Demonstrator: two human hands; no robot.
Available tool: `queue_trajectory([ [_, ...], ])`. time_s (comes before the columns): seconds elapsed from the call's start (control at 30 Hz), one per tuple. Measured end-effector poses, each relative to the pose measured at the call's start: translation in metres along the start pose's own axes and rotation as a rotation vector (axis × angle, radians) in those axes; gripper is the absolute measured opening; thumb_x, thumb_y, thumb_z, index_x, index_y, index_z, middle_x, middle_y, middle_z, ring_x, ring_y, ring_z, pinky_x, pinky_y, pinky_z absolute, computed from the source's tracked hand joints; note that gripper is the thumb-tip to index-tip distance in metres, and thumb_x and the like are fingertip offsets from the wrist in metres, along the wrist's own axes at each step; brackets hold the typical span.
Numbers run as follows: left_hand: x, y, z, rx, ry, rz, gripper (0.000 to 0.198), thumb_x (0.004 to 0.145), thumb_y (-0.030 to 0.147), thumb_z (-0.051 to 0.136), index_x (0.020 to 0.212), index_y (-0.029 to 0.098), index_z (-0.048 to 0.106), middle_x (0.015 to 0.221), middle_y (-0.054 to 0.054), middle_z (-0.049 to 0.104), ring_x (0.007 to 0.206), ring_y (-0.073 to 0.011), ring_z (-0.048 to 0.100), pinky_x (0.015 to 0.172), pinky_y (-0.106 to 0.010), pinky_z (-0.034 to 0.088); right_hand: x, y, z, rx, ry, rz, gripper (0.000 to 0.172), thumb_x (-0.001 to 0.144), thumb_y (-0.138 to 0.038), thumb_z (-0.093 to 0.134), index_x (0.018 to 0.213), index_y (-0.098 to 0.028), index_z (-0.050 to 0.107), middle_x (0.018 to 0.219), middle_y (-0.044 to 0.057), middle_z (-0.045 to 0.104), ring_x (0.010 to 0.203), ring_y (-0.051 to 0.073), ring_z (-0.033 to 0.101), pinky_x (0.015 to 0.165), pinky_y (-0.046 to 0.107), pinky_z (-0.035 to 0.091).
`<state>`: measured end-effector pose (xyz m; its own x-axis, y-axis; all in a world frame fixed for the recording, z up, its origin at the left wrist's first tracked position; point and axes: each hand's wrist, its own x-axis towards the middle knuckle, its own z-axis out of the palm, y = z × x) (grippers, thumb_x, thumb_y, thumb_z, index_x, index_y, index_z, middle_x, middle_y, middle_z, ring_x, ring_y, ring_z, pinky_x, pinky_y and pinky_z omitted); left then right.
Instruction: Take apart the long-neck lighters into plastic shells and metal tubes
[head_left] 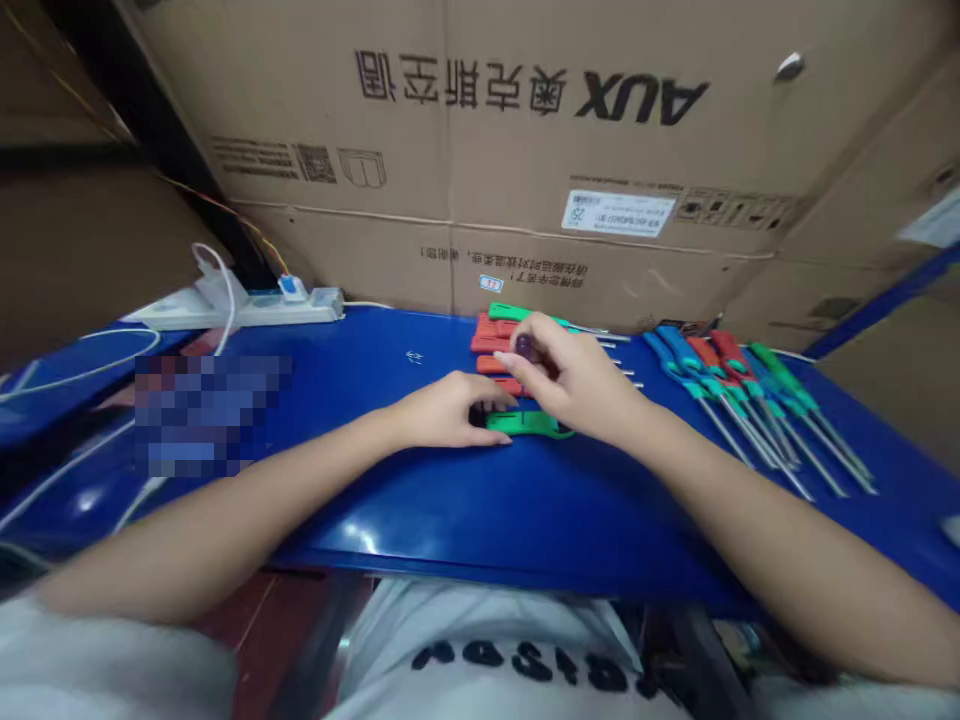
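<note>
R hand (581, 375) pinches dark knob (523, 347) above green handle (517, 424), which lies mid-table (450, 510), btwn front + back edges. L hand (450, 412) curled, thumb + fingers astride handle's L end; can't tell if pinching. Red handles (489, 364) lie behind, twd back edge; more tools (739, 355) nr R edge.

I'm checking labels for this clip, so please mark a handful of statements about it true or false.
1. The right hand holds a dark purple object. True.
2. The left hand is at a blue handle. False: it is at a green handle.
3. The tabletop is blue. True.
4. The power strip is on the right. False: it is on the left.
5. The AUX lettering appears upside down. True.
</note>
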<state>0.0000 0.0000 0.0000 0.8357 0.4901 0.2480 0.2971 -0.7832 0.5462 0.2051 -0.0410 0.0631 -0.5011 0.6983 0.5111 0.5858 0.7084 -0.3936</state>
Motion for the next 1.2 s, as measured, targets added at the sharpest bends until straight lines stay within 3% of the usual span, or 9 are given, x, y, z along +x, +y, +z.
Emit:
queue_trajectory([
  [0.13, 0.0, -0.003, 0.004, 0.006, -0.012, 0.014, 0.03, 0.08, 0.041, 0.08, 0.088, 0.013, 0.07, 0.084, -0.006, 0.072, 0.076, -0.0196, 0.066, 0.07, -0.029, 0.05, 0.009, -0.002, 0.016, -0.133, -0.035, 0.003, 0.018, 0.102, -0.033, 0.047, 0.107, -0.018, 0.053, 0.089, 0.006, 0.07, 0.069, 0.017, 0.062, 0.063, 0.027, 0.038],
  [0.23, -0.001, -0.002, 0.006, -0.015, -0.048, 0.069, 0.029, 0.08, 0.039, 0.08, 0.095, 0.015, 0.072, 0.093, -0.008, 0.074, 0.086, -0.0223, 0.069, 0.078, -0.031, 0.052, 0.006, -0.003, 0.023, -0.201, -0.074, 0.016, 0.02, 0.102, -0.03, 0.043, 0.114, -0.017, 0.053, 0.096, 0.008, 0.073, 0.073, 0.019, 0.067, 0.064, 0.028, 0.04],
  [0.53, -0.001, 0.001, 0.009, -0.093, -0.062, 0.106, 0.034, 0.084, 0.034, 0.077, 0.111, 0.015, 0.071, 0.106, -0.011, 0.076, 0.1, -0.0259, 0.071, 0.089, -0.036, 0.055, -0.004, -0.007, 0.02, -0.349, -0.064, -0.053, 0.021, 0.102, -0.027, 0.039, 0.109, -0.015, 0.055, 0.09, 0.008, 0.073, 0.067, 0.017, 0.065, 0.056, 0.027, 0.033],
  [0.83, -0.001, -0.002, 0.011, -0.121, -0.045, 0.145, 0.031, 0.084, 0.033, 0.077, 0.109, 0.015, 0.071, 0.103, -0.009, 0.076, 0.097, -0.0239, 0.072, 0.088, -0.034, 0.056, -0.007, -0.006, 0.016, -0.294, -0.06, -0.07, 0.019, 0.103, -0.025, 0.039, 0.108, -0.015, 0.055, 0.089, 0.007, 0.073, 0.069, 0.017, 0.066, 0.058, 0.026, 0.037],
  [1.2, 0.001, -0.004, 0.015, -0.149, -0.03, 0.161, 0.033, 0.083, 0.033, 0.078, 0.11, 0.015, 0.07, 0.109, -0.01, 0.076, 0.1, -0.0237, 0.072, 0.088, -0.033, 0.056, -0.02, -0.003, 0.02, -0.294, 0.065, -0.137, 0.016, 0.102, -0.024, 0.042, 0.104, -0.016, 0.055, 0.086, 0.006, 0.072, 0.064, 0.015, 0.064, 0.056, 0.026, 0.037],
])
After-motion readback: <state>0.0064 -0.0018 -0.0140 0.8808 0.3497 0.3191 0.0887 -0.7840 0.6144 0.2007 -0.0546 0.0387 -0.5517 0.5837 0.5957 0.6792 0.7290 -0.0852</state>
